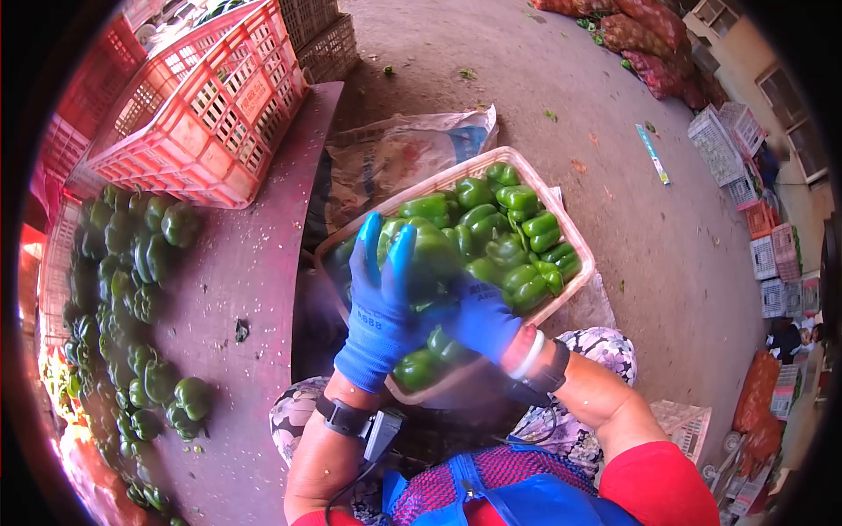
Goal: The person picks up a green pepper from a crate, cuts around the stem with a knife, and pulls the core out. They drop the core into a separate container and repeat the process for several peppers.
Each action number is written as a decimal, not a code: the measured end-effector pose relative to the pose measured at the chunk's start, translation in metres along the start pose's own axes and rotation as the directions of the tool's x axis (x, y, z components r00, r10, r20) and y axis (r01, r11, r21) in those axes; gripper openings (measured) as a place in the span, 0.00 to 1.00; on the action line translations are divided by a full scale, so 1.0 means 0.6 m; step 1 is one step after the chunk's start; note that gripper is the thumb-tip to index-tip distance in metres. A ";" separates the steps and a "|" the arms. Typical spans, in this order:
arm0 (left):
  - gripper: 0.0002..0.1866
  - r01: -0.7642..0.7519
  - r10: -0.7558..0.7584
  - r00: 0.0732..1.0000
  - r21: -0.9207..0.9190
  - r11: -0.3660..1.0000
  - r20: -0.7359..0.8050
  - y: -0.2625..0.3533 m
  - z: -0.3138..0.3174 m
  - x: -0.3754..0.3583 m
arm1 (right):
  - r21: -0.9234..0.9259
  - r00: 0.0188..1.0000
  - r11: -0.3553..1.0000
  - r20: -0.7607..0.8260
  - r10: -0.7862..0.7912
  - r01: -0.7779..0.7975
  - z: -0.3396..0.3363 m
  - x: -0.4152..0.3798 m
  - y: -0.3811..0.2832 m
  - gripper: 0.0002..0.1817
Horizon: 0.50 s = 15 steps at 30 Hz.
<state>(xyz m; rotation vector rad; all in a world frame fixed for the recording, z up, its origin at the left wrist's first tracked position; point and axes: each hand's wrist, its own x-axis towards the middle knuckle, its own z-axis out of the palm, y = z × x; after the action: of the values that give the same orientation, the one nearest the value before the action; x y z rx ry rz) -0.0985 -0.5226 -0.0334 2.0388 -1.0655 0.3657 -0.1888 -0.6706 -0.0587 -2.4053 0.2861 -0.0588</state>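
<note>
The left hand (379, 302), fingers spread, presses on green peppers (491, 237) in the basket (574, 235); the right hand (481, 317) curls around one there. Left of the basket, loose peppers (145, 263) cover a red surface (254, 263) below a red crate (206, 105), outdoors.

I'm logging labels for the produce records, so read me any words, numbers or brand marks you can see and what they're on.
Red crate: a pale label on its side, too blurred to read.
Left hand: small print on the blue glove's cuff, too small to read.
Printed sack behind the basket of peppers: markings unreadable.
No text reads clearly.
</note>
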 end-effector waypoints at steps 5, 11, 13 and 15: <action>0.56 0.212 -0.210 0.977 -0.088 0.973 0.032 -0.007 -0.004 0.005 | -0.138 0.997 0.990 0.079 -0.002 0.013 -0.011 0.005 -0.004 0.26; 0.48 0.568 -0.563 0.785 -0.664 0.487 0.258 -0.032 0.006 -0.002 | -0.281 0.996 0.956 0.047 -0.069 0.080 -0.015 0.006 -0.011 0.40; 0.45 0.573 -0.591 0.715 -0.798 0.188 0.373 -0.021 -0.009 0.010 | -0.289 0.987 0.946 -0.010 -0.159 0.149 -0.021 0.009 -0.007 0.44; 0.44 0.522 -0.586 0.710 -0.850 0.065 0.391 -0.030 -0.005 0.009 | -0.288 0.978 0.937 -0.020 -0.209 0.195 -0.036 0.009 -0.010 0.46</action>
<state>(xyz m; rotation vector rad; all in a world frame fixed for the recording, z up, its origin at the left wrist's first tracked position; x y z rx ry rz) -0.0806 -0.5174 -0.0380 1.1049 -0.1532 -0.5576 -0.1850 -0.6811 -0.0387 -2.7171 0.0706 -0.1836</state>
